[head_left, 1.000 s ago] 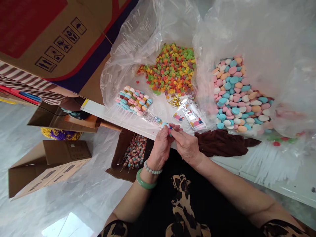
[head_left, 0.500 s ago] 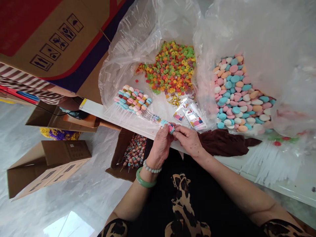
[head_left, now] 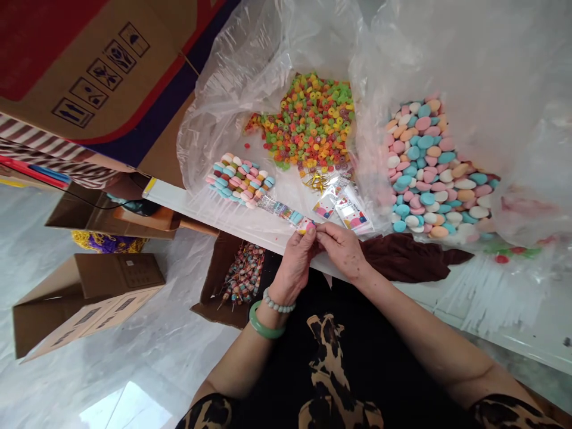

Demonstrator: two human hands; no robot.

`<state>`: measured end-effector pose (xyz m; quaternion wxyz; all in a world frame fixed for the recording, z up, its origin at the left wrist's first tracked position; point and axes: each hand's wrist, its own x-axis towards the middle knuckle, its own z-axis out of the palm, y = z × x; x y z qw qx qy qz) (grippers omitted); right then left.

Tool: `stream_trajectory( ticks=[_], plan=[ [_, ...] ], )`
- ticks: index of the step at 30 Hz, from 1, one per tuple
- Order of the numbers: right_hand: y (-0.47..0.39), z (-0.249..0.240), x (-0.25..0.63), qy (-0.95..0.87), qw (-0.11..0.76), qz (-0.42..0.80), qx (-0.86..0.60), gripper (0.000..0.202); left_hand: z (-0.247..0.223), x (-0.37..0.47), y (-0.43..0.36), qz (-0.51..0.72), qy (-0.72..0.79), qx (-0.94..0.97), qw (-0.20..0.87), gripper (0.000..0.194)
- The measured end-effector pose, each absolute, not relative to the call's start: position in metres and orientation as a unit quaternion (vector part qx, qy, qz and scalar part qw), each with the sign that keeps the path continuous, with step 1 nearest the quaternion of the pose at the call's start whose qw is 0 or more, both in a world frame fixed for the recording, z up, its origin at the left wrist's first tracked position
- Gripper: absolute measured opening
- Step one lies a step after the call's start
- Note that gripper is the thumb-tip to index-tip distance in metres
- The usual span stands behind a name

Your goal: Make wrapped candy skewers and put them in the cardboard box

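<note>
A slim clear printed bag (head_left: 292, 215) with pale blue candies inside extends up and left from my fingertips. My left hand (head_left: 295, 259) pinches its near end, where coloured dots are printed. Against the same end my right hand (head_left: 342, 247) presses thumb and finger together, so both hands meet on it. Rows of candy skewers (head_left: 241, 179) in pink, blue, white and brown lie on the table beyond the bag's far end. Flat printed bags (head_left: 351, 208) and gold twist ties (head_left: 318, 180) are just past my right hand.
Ring-shaped gummies (head_left: 313, 122) and pastel oval candies (head_left: 422, 173) lie on plastic sheeting. A brown cloth (head_left: 406, 257) and white sticks (head_left: 487, 298) are to the right. Below the table edge, a carton (head_left: 210, 292) holds packed skewers. A large carton (head_left: 165, 137) stands at upper left.
The pink and blue candies at my fingertips now sit farther up the bag, whose dotted end shows between my fingers. Both hands have shifted only slightly.
</note>
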<state>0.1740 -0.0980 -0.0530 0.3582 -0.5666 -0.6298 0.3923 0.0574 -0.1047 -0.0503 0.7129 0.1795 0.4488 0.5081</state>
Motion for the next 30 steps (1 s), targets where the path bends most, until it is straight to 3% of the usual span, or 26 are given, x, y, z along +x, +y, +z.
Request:
stream_trajectory(
  ticks=[6, 11, 17, 23, 30],
  plan=[
    [-0.104, -0.046, 0.178, -0.565, 0.381, 0.47, -0.561, 0.016, -0.047, 0.04, -0.102, 0.495, 0.469, 0.198, 0.704, 0.042],
    [-0.105, -0.047, 0.175, -0.467, 0.425, 0.564, -0.532, 0.02, -0.044, 0.032, -0.103, 0.488, 0.485, 0.236, 0.687, 0.039],
    [-0.11, -0.046, 0.174, -0.465, 0.366, 0.624, -0.511, 0.017, -0.037, 0.024, -0.091, 0.518, 0.43, 0.114, 0.73, 0.044],
    [-0.114, -0.047, 0.159, -0.437, 0.377, 0.649, -0.496, 0.016, -0.041, 0.042, -0.095, 0.567, 0.421, 0.098, 0.701, 0.031],
    [-0.111, -0.051, 0.157, -0.349, 0.426, 0.663, -0.508, 0.02, -0.045, 0.042, -0.105, 0.533, 0.427, 0.176, 0.709, 0.041]
  ],
)
